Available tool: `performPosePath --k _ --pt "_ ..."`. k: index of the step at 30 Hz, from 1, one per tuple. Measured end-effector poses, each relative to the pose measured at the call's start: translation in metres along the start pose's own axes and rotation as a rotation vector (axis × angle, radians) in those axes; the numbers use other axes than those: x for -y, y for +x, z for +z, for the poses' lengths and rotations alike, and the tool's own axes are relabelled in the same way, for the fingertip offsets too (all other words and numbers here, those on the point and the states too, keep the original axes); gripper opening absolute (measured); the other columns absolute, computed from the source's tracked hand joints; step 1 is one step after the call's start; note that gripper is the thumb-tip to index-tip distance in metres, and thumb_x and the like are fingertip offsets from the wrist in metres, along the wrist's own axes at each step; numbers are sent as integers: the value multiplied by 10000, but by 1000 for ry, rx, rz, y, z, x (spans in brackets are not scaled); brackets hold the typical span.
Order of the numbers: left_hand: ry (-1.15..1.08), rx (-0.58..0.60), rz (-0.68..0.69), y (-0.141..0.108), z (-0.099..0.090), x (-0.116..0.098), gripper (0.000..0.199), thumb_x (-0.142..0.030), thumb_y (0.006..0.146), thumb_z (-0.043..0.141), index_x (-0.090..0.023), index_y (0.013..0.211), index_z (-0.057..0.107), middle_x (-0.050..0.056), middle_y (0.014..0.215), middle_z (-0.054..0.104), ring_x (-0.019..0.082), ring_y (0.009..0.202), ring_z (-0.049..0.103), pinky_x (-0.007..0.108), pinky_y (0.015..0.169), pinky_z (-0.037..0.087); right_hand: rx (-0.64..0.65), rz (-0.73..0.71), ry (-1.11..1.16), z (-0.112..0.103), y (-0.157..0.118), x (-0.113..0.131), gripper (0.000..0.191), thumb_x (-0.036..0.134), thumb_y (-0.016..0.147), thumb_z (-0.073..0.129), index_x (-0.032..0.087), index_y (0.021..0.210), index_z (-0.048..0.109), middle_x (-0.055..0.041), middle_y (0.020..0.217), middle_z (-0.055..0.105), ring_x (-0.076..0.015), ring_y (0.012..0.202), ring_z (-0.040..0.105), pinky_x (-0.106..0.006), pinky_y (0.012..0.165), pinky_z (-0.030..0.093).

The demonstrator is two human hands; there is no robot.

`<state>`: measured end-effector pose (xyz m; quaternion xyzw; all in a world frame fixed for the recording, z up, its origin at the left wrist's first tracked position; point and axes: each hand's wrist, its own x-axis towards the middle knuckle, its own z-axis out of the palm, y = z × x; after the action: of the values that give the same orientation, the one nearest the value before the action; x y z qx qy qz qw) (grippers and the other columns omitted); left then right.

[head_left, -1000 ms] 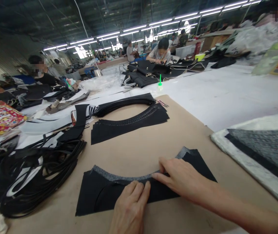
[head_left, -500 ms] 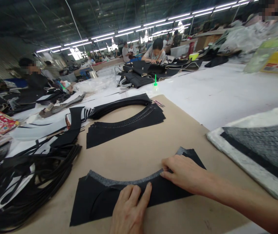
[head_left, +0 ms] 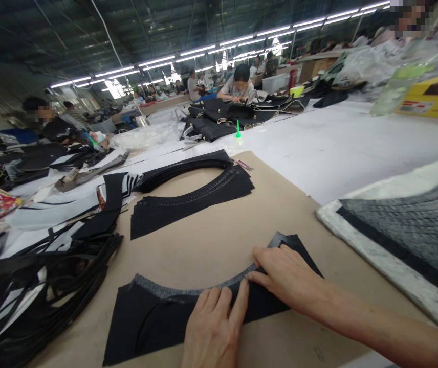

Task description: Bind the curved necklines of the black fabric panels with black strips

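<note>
A black fabric piece (head_left: 165, 324) with a curved grey edge (head_left: 161, 290) lies flat in front of me, on what looks like more black pieces. A narrow black strip (head_left: 142, 322) bends across it and runs under my fingers along the curve. My left hand (head_left: 217, 324) rests palm down on the fabric, fingers stretched out, index fingertip close to my right thumb. At the right part of the curve, my right hand (head_left: 288, 273) has bent fingers, with thumb and index closed on the strip at the edge. What lies beneath the fingers is hidden.
Brown board (head_left: 280, 204) covers the white table. Beyond are stacked curved black pieces (head_left: 188, 204), pink snips (head_left: 244, 164) and a green-tipped bottle (head_left: 238, 137). Black strips (head_left: 69, 286) pile up at left; a grey quilted piece (head_left: 403, 220) lies right. A co-worker (head_left: 238, 84) sits across.
My left hand has slid right along the curve, closer to my right thumb. The right hand keeps its place at the edge. The whole view has shifted slightly.
</note>
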<state>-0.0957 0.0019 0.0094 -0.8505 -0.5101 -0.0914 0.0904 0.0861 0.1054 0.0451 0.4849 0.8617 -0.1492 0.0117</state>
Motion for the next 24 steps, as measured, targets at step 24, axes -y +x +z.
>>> performPosePath --k 24 --pt "179 -130 -3 17 19 -12 470 -53 877 406 -215 1300 531 51 922 566 181 813 533 296 728 465 68 149 237 -23 13 -63 79 230 790 629 208 863 652 -30 780 672 -203 760 621 -259 598 332"
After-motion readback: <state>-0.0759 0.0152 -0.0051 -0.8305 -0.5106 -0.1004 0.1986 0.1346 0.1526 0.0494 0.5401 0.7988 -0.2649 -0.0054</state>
